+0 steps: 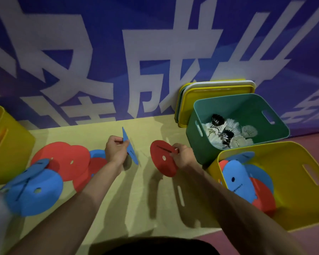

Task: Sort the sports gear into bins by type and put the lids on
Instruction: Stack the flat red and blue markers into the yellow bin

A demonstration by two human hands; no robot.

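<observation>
My left hand point(115, 150) grips a flat blue disc point(129, 147) held on edge above the yellow floor mat. My right hand point(181, 156) pinches a flat red disc point(161, 161), tilted towards me. To the left, more red discs point(66, 159) and blue discs point(35, 192) lie piled on the mat. At the right, a yellow bin point(302, 196) holds several blue and red discs. Behind it, a green bin point(228, 107) holds several white shuttlecocks point(228, 133).
Yellow and white lids point(210, 89) lean against the blue banner wall behind the green bin. Another yellow bin point(9, 144) stands at the far left with something orange inside. The mat's right edge meets a reddish floor.
</observation>
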